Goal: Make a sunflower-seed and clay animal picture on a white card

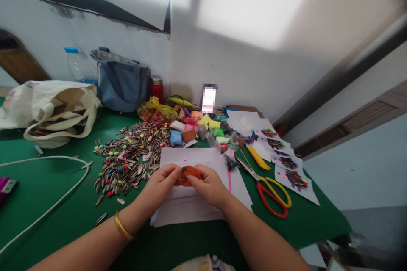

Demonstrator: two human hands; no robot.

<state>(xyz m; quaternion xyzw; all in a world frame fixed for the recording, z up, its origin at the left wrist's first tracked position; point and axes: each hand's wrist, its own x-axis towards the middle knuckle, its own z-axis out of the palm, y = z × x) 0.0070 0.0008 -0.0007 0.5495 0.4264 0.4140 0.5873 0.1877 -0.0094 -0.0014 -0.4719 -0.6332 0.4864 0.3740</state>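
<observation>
Between my two hands is a flattened, rounded piece of orange modelling clay (193, 173) with dark marks on its face. My left hand (167, 181) pinches its left edge with thumb and fingertips. My right hand (208, 184) grips the right side, its thumb lying across the front. Both hands are over a stack of white paper (178, 211), where a small pink dot and a pink strip (229, 181) show. To the left spreads a heap of striped sunflower seeds (133, 152) mixed with small coloured balls. Wrapped blocks of coloured clay (189, 134) sit behind the paper.
On the right lie scissors (270, 194) with red and yellow handles, a yellow cutter (257, 157) and cards with seed designs (295, 178). A phone (209, 98), blue bag (122, 84), bottle (81, 67) and cream tote (63, 110) stand behind. A white cable (57, 203) curves at left.
</observation>
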